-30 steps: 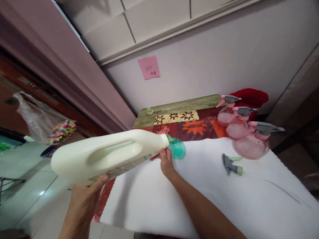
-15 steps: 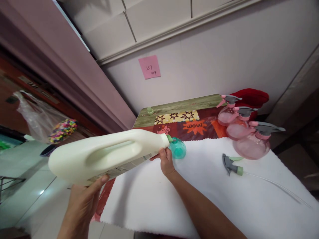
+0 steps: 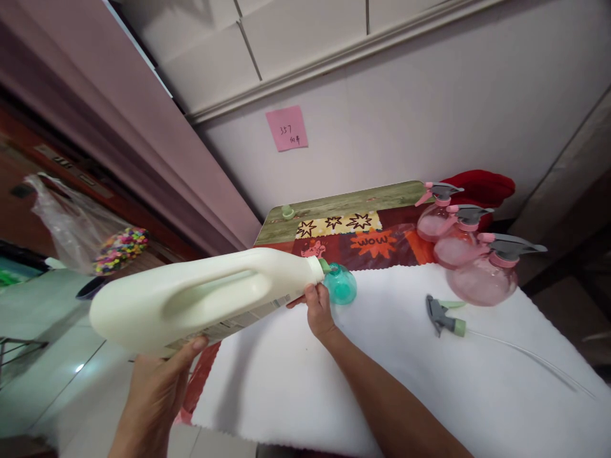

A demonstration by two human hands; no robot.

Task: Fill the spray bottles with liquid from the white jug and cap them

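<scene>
A large pale-green detergent jug (image 3: 143, 289) lies tilted nearly level, its green spout pointing right at the mouth of a small teal spray bottle (image 3: 342, 286). My left hand (image 3: 165, 375) supports the jug's base end from below, thumb along its side. Near the neck, my right hand (image 3: 317, 308) grips the jug from underneath; some of its fingers are hidden behind it. The teal bottle stands on the white cloth without its spray head. To the right lies a grey and green trigger sprayer (image 3: 446, 318) with a long clear tube.
Several pink spray bottles (image 3: 482, 280) stand in a row at the table's right edge, beside a red cloth item (image 3: 487, 191). A green cap (image 3: 287, 212) sits on the wood-patterned mat at the back. A pink note (image 3: 287, 128) is on the wall.
The base end of the jug has shifted very slightly left. Both hands keep their hold, and the teal bottle stays in place.
</scene>
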